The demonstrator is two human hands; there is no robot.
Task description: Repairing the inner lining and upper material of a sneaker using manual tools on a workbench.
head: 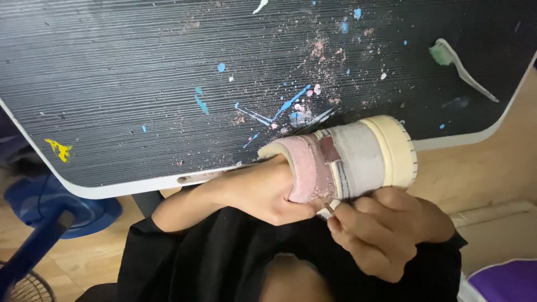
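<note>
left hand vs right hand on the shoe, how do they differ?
The left hand is pushed into the shoe, gripping its pink collar; the right hand stays outside, below the shoe. The left hand grips the shoe alone, thumb on the outside; the right hand pinches a small thin tool against the shoe's side. The left hand's fingers are hidden inside; the right hand's are curled in view. Both are bare and touch the shoe.

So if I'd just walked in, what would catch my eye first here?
Probably the pink, grey and cream shoe at the table's near edge: the left hand is slid inside it, while the right hand presses a small tool against its side. Next, the dark ribbed tabletop, splashed with blue and yellow paint and pinkish dust, with a green-bristled toothbrush far right.
</note>
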